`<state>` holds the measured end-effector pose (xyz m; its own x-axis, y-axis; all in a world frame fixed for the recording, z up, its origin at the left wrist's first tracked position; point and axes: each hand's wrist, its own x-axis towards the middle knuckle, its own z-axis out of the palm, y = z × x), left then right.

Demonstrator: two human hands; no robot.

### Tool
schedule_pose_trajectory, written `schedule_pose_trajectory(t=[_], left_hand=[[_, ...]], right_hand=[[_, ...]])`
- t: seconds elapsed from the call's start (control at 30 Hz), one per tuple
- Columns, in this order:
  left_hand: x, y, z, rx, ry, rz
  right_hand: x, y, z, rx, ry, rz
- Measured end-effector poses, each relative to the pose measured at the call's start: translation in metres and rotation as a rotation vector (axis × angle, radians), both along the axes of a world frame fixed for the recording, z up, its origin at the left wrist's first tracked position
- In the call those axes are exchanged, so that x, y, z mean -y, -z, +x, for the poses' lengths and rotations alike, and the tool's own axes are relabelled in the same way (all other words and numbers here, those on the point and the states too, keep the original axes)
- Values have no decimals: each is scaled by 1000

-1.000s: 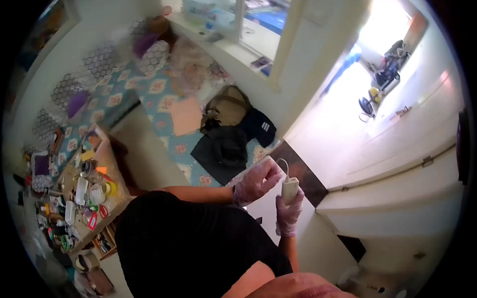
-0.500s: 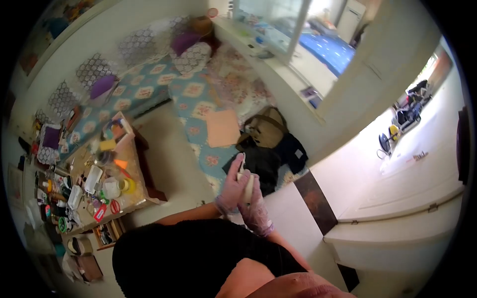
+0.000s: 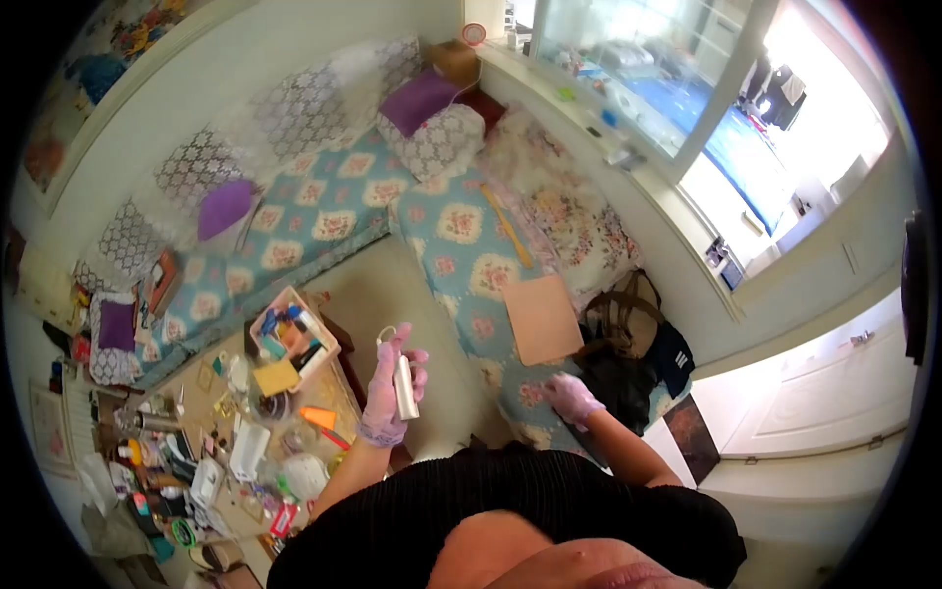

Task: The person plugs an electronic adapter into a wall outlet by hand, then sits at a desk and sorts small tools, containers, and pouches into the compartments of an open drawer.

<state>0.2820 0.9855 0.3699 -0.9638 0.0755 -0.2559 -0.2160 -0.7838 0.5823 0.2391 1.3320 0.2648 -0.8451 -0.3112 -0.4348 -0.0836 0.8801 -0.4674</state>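
My left hand (image 3: 388, 388), in a thin pinkish translucent glove, holds a slim white stick-shaped object (image 3: 405, 389) upright. Its exact kind I cannot make out. A thin pale loop (image 3: 386, 335) stands out near the fingertips. My right hand (image 3: 572, 401), gloved the same way, is held out to the right over the edge of the flowered sofa cover (image 3: 483, 329). Its fingers are loosely bent and apart, and nothing shows in them. Close to it are a black bag (image 3: 618, 385) and a flat peach-coloured square (image 3: 543, 319).
A cluttered table (image 3: 345, 393) stands at the left, bearing a pink basket (image 3: 329, 346) of small items, a yellow sponge-like block (image 3: 276, 377) and a white tray (image 3: 249, 450). A brown backpack (image 3: 628, 312) lies by the wall. A white door (image 3: 819, 402) is at the right.
My hands, together on the white object before, have parted. The left carries it leftward towards the table; the right has let go and moved right. The view has turned and shifted.
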Motion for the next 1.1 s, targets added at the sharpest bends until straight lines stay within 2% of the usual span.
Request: schedule_pose_trajectory(t=[0.07,0.1,0.17,0.2,0.3,0.4,0.5,0.53,0.57,0.6,0.63,0.67,0.73,0.77,0.8,0.83,0.9,0.97,1.03,1.1], left_hand=[[25,10,-30,-31,13,29],[37,15,-48,-56,20,53],[56,20,-84,-54,25,6],[67,22,-108,-55,58,26],[100,11,-180,-38,89,51],[137,3,-266,-17,-37,-11],[178,-11,-343,-25,-83,-76],[189,-18,-366,-42,-98,-68],[202,-21,-388,-33,-86,-58],[217,-23,-409,-55,-102,-53],[233,-23,-433,-81,-121,-52],[248,-21,-457,-83,-126,-34],[275,-13,-506,-77,-126,-22],[289,-9,-532,-61,-127,-12],[302,-3,-560,-41,-118,9],[313,4,-588,-29,-108,11],[341,10,-648,-7,-36,46],[363,8,-710,-18,-7,37],[373,-3,-755,37,61,26],[386,-7,-790,15,88,88]], right_hand=[[-15,37,-5,207,25,209],[-35,77,-7,221,-347,371],[-65,128,1,317,-546,526],[-70,142,-2,400,-369,525],[-68,180,-50,482,-227,501],[-42,200,-152,420,-336,533],[23,196,-301,181,-550,588],[42,209,-374,364,-794,637],[87,154,-413,82,-493,498],[138,82,-464,247,-74,315],[156,103,-512,64,19,157],[193,58,-557,-119,-90,110],[230,41,-651,-275,-134,30],[248,12,-687,-336,-91,1],[249,23,-732,-506,-109,-83],[265,-17,-753,-486,17,-142],[283,-61,-797,-380,338,-350],[278,-54,-850,-505,392,-326],[285,-78,-882,-430,487,-321],[294,-72,-911,-359,589,-395]])
